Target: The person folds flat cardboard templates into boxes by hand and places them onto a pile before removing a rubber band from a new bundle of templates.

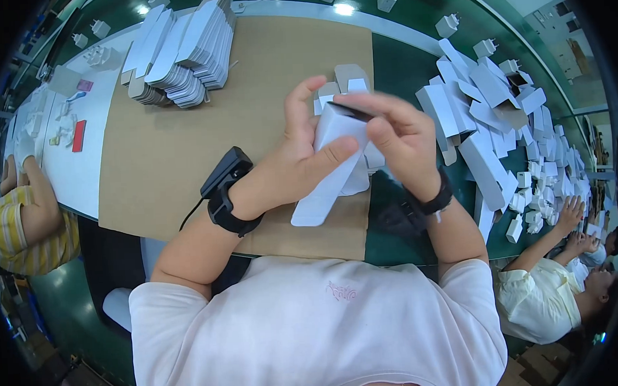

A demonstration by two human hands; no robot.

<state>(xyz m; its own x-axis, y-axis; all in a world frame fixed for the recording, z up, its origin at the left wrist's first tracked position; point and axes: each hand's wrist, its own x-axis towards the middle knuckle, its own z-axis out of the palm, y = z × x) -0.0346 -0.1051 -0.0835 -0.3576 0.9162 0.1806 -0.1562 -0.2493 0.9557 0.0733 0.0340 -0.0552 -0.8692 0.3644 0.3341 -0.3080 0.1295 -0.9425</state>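
Note:
A small white folding carton (339,133) stands tilted between my hands above the brown board. My left hand (307,155) grips its side, with the thumb across the front face and the index finger raised beside the top. At the upper end, where a dark opening or flap shows, my right hand (404,125) has its thumb against the edge and its fingers bent over the top; those fingers are partly blurred. A long white flap hangs from the carton's lower end. Behind it lie more flat white cartons (351,79), partly hidden by my hands.
Stacks of flattened white cartons (203,49) sit at the board's far left. To the right are a heap of made-up white boxes (483,144) and several white plug adapters (530,207). More adapters (446,25) line the far belt. Co-workers (544,286) sit on both sides.

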